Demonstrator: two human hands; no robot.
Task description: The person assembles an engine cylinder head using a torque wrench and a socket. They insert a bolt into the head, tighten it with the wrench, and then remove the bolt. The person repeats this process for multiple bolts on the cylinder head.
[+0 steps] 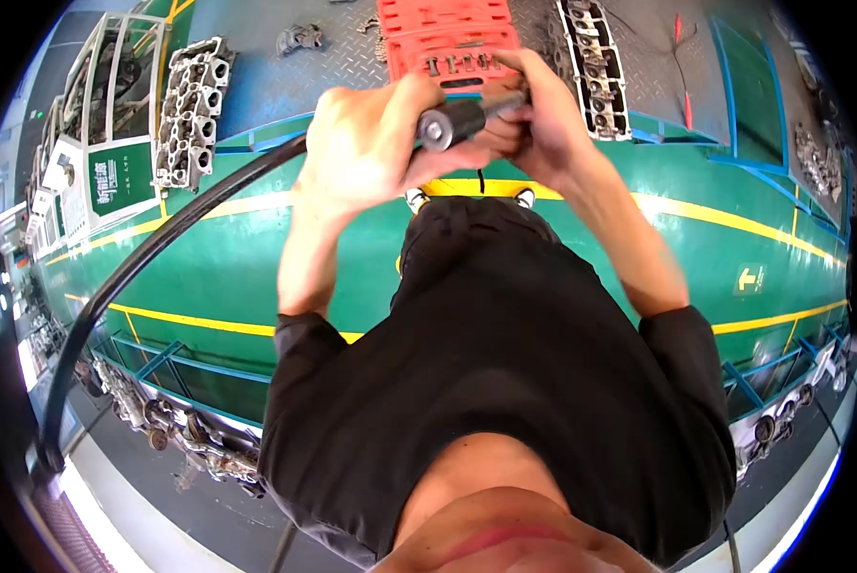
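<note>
A dark, short cylindrical tool, resembling a socket with a pale round metal end, is held between my two hands over the bench's near edge. My left hand is closed against its left side and underside. On the other side, my right hand has its fingers curled round the narrower, blurred end. Just beyond both hands lies an open red tool case with several small dark metal pieces in its moulded slots. My fingers hide the case's near edge.
Metal cylinder heads stand on the bench, one at the left and one at the right. A red-ended test lead lies farther right. The bench has a blue frame. A thick black cable arcs along the left.
</note>
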